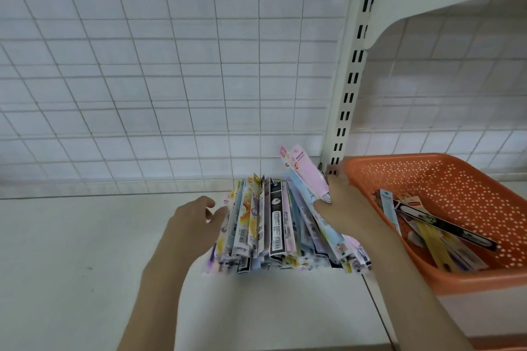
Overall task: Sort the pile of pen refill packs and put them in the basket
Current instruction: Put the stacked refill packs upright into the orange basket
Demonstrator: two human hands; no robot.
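Packs (273, 225) of pen refills stand gathered on edge in the lower centre of the frame, fanned like a hand of cards on the white shelf (71, 251), pressed between two hands. The left hand (191, 225) lies flat against the left face of the bundle, fingers spread and loose, more a brace than a grip. The right hand (342, 208) presses the right face, and its thumb seems to part off a few outer packs, a pink one (306, 171) tilted up and away from the rest toward the upper right; whether it truly pinches that pack I cannot tell, as the fingers are hidden behind the bundle.

Just to the right, touching the right forearm, sits the orange basket (456, 179), perforated, with several packs (427, 225) already lying loose in its bottom.

The step in hand looks like squaring and sorting the bundle, with most of it not yet in the basket. The next move likely calls for a firmer two-sided squeeze, so the slippery packs do not splay, then a short lift rightward over the basket rim.
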